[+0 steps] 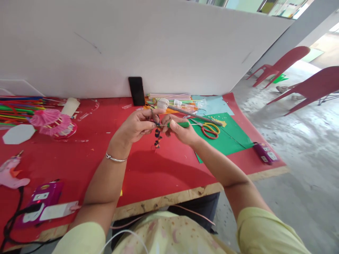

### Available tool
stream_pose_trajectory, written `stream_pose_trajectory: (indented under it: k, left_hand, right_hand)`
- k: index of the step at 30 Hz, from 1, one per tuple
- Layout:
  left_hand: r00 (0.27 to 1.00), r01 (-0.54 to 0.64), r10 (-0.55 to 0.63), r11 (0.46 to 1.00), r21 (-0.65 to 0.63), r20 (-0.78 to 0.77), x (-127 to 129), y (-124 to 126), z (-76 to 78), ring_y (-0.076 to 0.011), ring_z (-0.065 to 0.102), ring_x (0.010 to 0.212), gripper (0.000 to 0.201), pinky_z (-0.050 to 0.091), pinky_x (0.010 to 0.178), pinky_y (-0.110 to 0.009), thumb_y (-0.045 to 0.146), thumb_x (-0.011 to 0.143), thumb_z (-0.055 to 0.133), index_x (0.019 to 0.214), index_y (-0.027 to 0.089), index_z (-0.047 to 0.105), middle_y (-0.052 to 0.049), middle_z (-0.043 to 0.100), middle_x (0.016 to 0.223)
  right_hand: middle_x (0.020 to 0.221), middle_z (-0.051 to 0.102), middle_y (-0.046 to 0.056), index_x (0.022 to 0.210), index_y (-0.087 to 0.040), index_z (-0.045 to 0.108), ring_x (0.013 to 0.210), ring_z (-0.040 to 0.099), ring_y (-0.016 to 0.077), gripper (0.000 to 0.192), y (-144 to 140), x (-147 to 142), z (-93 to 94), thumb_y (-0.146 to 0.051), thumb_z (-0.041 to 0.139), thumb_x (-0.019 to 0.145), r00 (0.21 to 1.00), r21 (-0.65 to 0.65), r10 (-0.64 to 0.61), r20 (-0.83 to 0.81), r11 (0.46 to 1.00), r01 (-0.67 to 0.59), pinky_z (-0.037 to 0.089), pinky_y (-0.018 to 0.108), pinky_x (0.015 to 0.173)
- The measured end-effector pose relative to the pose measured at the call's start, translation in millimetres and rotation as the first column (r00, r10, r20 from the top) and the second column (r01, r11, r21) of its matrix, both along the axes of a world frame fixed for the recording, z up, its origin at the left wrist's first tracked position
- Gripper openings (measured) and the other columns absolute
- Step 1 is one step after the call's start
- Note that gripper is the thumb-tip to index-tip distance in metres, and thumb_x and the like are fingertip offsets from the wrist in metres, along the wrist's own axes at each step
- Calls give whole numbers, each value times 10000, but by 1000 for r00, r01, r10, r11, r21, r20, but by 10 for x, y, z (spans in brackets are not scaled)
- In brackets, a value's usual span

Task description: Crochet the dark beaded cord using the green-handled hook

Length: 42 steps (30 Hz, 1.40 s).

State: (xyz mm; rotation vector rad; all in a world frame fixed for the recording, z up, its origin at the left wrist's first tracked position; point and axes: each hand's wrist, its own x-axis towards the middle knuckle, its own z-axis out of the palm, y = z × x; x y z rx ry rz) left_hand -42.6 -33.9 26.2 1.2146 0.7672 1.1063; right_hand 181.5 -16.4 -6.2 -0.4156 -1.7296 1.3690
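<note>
My left hand [139, 124] is closed, pinching the top of a small dark-and-orange crocheted strip [157, 137] with its yarn. The strip hangs down between my hands above the red table covering. In my right hand [182, 131] is a crochet hook [182, 124] with a green handle; my fingers are wrapped round it. Its thin metal shaft points left and meets the yarn at my left fingertips. The exact tip is too small to make out. Just right of my right hand lie scissors [210, 130] with red and yellow handles, on a green sheet [230, 141].
A black phone [137, 91] leans against the white partition [119, 46]. Pink fan-shaped paper [53, 121] and coloured sticks [21, 109] lie at the left. A pink glue gun [13, 171] and a purple power strip [43, 201] with cables sit front left. Another purple box [265, 152] lies at the right edge.
</note>
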Motion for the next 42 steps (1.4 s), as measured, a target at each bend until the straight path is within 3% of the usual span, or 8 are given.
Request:
stream_pose_trajectory:
  k: [3, 9, 17, 24, 29, 33, 38, 42]
  left_hand:
    - [972, -223, 231, 964, 147, -34, 83, 21, -70, -85, 467, 573, 504, 291, 472, -244, 213, 695, 894, 1197, 231, 865, -29, 736, 861]
    - [838, -501, 545, 792, 348, -35, 312, 50, -242, -79, 497, 596, 590, 389, 502, -212, 191, 725, 897, 1306, 255, 823, -4, 770, 901]
    - [901, -296, 310, 951, -95, 302, 213, 56, -72, -9, 310, 424, 483, 195, 399, -187, 146, 627, 844, 1106, 204, 868, 43, 675, 696]
    - [875, -352, 322, 936, 19, 362, 228, 29, -32, -54, 577, 526, 516, 358, 434, -196, 161, 595, 971, 1096, 235, 871, -4, 807, 891]
    - [888, -369, 325, 926, 83, 327, 237, 64, -84, -149, 713, 627, 573, 527, 536, -253, 267, 601, 1048, 1141, 214, 863, -11, 798, 762]
    - [896, -386, 356, 920, 73, 265, 183, 70, -73, -78, 588, 515, 532, 399, 461, -206, 234, 546, 1057, 1045, 190, 877, -3, 780, 732]
    - [938, -309, 304, 951, 1, 168, 70, 43, 10, -23, 379, 430, 435, 247, 407, -210, 191, 541, 1023, 951, 193, 877, 26, 708, 679]
    - [965, -200, 207, 978, -61, 161, -13, 53, 22, -10, 355, 438, 448, 212, 418, -200, 118, 540, 980, 968, 221, 898, 25, 694, 699]
  right_hand:
    - [929, 709, 21, 1116, -236, 695, 782, 693, 149, 526, -66, -215, -183, -750, 662, 1009, 980, -283, -166, -106, 950, 131, 489, 212, 515]
    - [967, 692, 22, 1192, -287, 714, 808, 680, 155, 635, -144, -639, -232, -859, 661, 923, 873, -403, -446, -200, 849, 341, 468, 221, 516]
    - [843, 625, -10, 972, -252, 647, 658, 536, 110, 701, -54, -892, -205, -928, 729, 808, 837, -480, -390, -383, 858, 181, 364, 226, 483]
    - [830, 586, -6, 882, -247, 628, 703, 548, 125, 641, -26, -833, -176, -876, 748, 842, 862, -512, -336, -380, 852, 107, 436, 233, 542]
    - [865, 616, 13, 897, -253, 624, 721, 570, 140, 613, -66, -834, -195, -862, 690, 898, 860, -538, -387, -333, 827, 164, 431, 239, 532]
    - [840, 601, -4, 928, -254, 626, 702, 562, 131, 657, -49, -779, -214, -900, 721, 845, 852, -507, -393, -345, 842, 183, 432, 223, 533]
    - [930, 596, 23, 920, -253, 698, 692, 526, 129, 708, 39, -666, -298, -952, 704, 806, 887, -361, -366, -283, 897, 254, 414, 240, 517]
    - [1159, 592, 87, 815, -221, 792, 803, 569, 148, 704, 162, -432, -294, -912, 673, 879, 931, -20, -319, -176, 947, 321, 522, 290, 604]
